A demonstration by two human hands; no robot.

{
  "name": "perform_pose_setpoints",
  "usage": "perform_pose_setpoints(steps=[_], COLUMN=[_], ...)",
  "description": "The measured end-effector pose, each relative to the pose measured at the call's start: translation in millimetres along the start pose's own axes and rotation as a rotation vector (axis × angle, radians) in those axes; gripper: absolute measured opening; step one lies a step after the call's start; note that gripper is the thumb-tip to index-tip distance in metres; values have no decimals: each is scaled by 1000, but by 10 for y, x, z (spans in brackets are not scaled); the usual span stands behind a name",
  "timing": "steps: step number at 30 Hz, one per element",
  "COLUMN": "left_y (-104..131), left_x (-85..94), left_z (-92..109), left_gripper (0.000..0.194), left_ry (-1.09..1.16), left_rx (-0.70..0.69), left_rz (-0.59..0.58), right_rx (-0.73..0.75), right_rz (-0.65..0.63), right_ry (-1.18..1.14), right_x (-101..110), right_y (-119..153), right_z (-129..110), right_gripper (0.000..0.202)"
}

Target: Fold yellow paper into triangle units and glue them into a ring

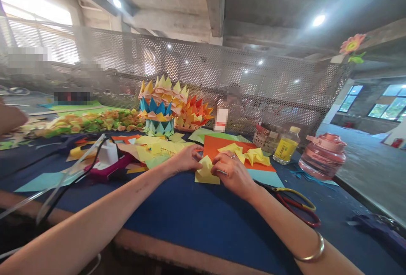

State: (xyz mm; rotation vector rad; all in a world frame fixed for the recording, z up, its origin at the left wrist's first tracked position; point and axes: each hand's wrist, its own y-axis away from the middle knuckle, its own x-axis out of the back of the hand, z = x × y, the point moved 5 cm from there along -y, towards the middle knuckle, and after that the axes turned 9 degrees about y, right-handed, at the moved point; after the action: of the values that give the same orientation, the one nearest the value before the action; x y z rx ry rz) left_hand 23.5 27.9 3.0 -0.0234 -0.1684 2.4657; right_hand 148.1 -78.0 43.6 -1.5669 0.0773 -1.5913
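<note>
Between my hands is a small folded yellow paper (207, 166), lying over a flat yellow square (207, 178) on the blue table. My left hand (187, 158) pinches its left side, fingers bent. From the right, my right hand (231, 171) closes thumb and fingers on its other edge. Behind them lies an orange sheet (213, 143), with several folded yellow pieces (256, 156) on it. A light blue sheet (268, 177) shows beneath the orange one.
Scissors (296, 203) lie right of my right hand, before a yellow-labelled bottle (286, 146) and a pink jug (322, 156). At left are a magenta power strip (109, 166) and cables. Folded-paper crowns (158, 110) stand behind. Part of another person's hand (12, 117) shows far left.
</note>
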Motion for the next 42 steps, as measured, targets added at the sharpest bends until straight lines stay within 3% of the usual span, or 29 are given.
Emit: perform_pose_setpoints(steps=[4,7,12,18,25,34,42], left_y=[101,253,349,328,309,250,265], left_x=[-15,-117,-130,-177,-192,-147,-207], left_z=[286,455,365,291,259,98,120], left_gripper=[61,62,43,16,17,18,20], left_ry=[-28,-318,-659,-635,-502,-460,-580], left_rx=[-141,-352,-497,-484,-346,-230,-312], left_rz=[-112,-365,-344,-379,-564,-411,-280], right_rx=[-60,-83,-57,-40,-119,-246,-306], right_rz=[58,64,7,-122,-294,-350,-304], right_ry=[-89,-138,-217,-343,-532,-566,-414], right_x=[-9,-17,-29,-44,-107,-204,-250], right_y=[5,4,23,100,138,125,117], right_z=[89,113,73,57,82,70,62], right_gripper=[14,13,13,13,5,16,25])
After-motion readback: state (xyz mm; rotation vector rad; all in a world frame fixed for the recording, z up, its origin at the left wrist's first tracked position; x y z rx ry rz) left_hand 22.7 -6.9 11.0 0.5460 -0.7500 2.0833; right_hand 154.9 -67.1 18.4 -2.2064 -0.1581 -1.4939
